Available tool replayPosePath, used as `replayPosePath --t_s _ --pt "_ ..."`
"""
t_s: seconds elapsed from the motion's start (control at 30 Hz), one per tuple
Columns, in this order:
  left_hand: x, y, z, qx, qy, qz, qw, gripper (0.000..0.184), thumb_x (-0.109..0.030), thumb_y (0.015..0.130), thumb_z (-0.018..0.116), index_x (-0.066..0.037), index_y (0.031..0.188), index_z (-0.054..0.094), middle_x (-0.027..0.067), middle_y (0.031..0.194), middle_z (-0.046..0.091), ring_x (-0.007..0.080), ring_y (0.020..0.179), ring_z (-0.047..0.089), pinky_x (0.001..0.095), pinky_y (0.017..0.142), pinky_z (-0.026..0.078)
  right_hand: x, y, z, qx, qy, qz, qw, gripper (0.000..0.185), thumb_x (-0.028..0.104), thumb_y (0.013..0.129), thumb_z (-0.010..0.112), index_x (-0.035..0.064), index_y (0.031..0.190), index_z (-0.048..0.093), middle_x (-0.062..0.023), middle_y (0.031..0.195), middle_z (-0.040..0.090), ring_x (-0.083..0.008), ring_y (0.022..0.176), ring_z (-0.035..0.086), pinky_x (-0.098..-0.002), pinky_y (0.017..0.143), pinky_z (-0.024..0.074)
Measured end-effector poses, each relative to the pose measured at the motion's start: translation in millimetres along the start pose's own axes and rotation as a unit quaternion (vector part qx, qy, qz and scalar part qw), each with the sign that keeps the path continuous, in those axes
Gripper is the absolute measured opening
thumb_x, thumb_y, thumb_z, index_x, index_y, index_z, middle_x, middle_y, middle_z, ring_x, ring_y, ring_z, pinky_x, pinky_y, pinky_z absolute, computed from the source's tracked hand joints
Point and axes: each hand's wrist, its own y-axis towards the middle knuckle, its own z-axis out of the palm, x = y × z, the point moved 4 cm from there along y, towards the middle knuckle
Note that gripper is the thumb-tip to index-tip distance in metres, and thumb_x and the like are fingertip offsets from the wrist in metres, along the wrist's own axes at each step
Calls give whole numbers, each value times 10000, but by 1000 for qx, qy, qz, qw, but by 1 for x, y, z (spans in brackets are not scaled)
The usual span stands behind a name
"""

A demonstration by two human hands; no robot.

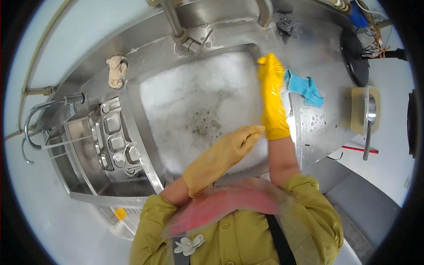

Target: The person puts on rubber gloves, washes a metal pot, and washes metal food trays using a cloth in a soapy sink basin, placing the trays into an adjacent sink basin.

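My left hand [243, 145], in a pale yellow rubber glove, reaches across the front of the sink. Its fingers are closed, and their tips meet the cuff edge of the bright yellow rubber glove [274, 108] on my right arm. My right hand [270, 68] is raised along the sink's right side inside that glove, its fingers curled in and nothing visible in them. Below both hands lies the sink basin [134, 104], full of white suds [198, 79] with a greyish patch in the middle. Anything under the foam is hidden.
Left of the basin, steel compartment trays [115, 128] stand in another sink. A faucet [190, 44] rises behind. On the right counter are a blue cloth [305, 89], a dark scrubber [288, 24], a black pan lid [355, 66] and a plastic container [358, 106] with a ladle [369, 128].
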Motion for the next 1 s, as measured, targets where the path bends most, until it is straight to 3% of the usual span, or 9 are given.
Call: replayPosePath --t_s 0.07,0.3,0.43,0.5,0.63,0.77,0.8,0.87,1.0 --pt "19 -8 -22 -18 164 -36 986 395 -303 1040 569 -76 1361 604 141 1235 668 300 1118 635 391 980 500 64 -26 -7 -211 -447 -142 858 327 334 1064 551 42 1107 690 -137 915 703 -272 883 687 -380 839 527" --pt "171 -48 -138 -374 95 -322 864 494 -344 992 563 2 1344 584 233 1270 653 387 1237 587 448 1044 465 81 -84 -97 -167 -902 -64 393 617 473 931 693 93 1404 581 -154 1400 598 -369 1255 563 -453 1082 418" --pt "210 -66 -139 -349 -213 -505 760 578 -428 1040 426 -1 1411 547 214 1333 632 350 1248 594 408 1027 482 88 -82 -75 -119 -769 -95 621 519 387 918 724 55 1308 643 -194 1253 656 -400 1152 609 -460 1034 449" --pt "245 -78 -143 -233 64 -423 873 600 -438 1057 334 -11 1422 544 207 1378 613 327 1279 585 390 1031 479 79 -84 -71 -139 -736 -116 652 441 311 912 733 53 1263 667 -203 1185 669 -411 1099 625 -456 995 475" --pt "319 -100 -148 -13 401 -361 842 498 -90 1066 321 -29 1559 367 213 1604 381 313 1466 412 384 1198 354 66 -88 -52 -148 -715 -125 672 331 136 897 742 43 1210 687 -175 1103 693 -337 993 675 -408 905 528" --pt "224 -79 -146 -24 389 -429 815 481 -111 1041 379 -19 1509 440 190 1546 470 302 1450 440 384 1199 346 6 -101 7 -87 -447 -178 872 399 -11 877 726 57 1264 657 -97 1123 679 -158 940 659 -328 823 551" --pt "252 -86 -147 -63 351 -438 825 468 -114 1021 424 -10 1472 492 187 1513 510 294 1450 440 373 1206 339 -40 -113 2 -78 -373 -58 923 501 -26 862 733 66 1338 608 -101 1199 650 -166 916 672 -308 816 558" --pt "289 -96 -152 -119 298 -444 837 452 -115 998 471 -4 1428 549 186 1473 555 290 1441 449 363 1204 340 -67 -117 52 -15 -356 106 928 614 -6 869 734 66 1442 525 -152 1390 574 -230 1134 645 -372 971 527" --pt "284 -87 -157 -114 311 -440 835 436 -106 987 480 -13 1404 569 189 1447 574 301 1399 486 368 1168 375 -175 -119 41 71 -645 97 755 736 108 898 742 106 1552 404 -192 1547 450 -303 1417 453 -450 1158 386"
